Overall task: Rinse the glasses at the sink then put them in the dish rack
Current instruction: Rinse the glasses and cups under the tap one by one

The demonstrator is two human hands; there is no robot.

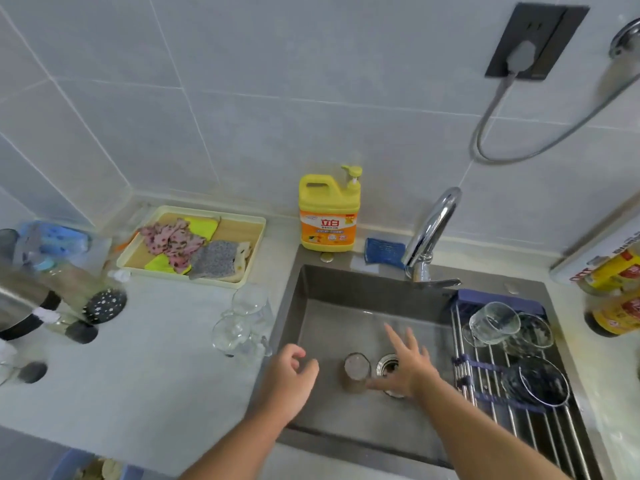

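– In the sink (346, 285), beside the drain (388, 367), one glass (355, 370) stands upright. Is anyone holding it?

– No. The right hand (408, 367) hovers over the drain with its fingers spread wide. Its thumb points at the glass's base, but blur hides whether it touches. The left hand (289, 379) hangs at the sink's left edge, fingers loosely curled around nothing.

– Is water running?

– None shows under the tap (433, 230), so I judge this glass isn't rinsed yet, though I can't be sure.

– What's done, then?

– The racked glasses (495, 322) lie on the rack (519, 427), which spans the sink's right side. I count about three, tipped or on their sides. Those look finished.

– And what's left?

– The counter glasses (242, 323), a small cluster on the counter (156, 375) just left of the sink, well apart from the rack. They appear untouched. Counting the one in the sink too, I'd call the job roughly half done. That glass needs rinsing and racking, then the rest follow.
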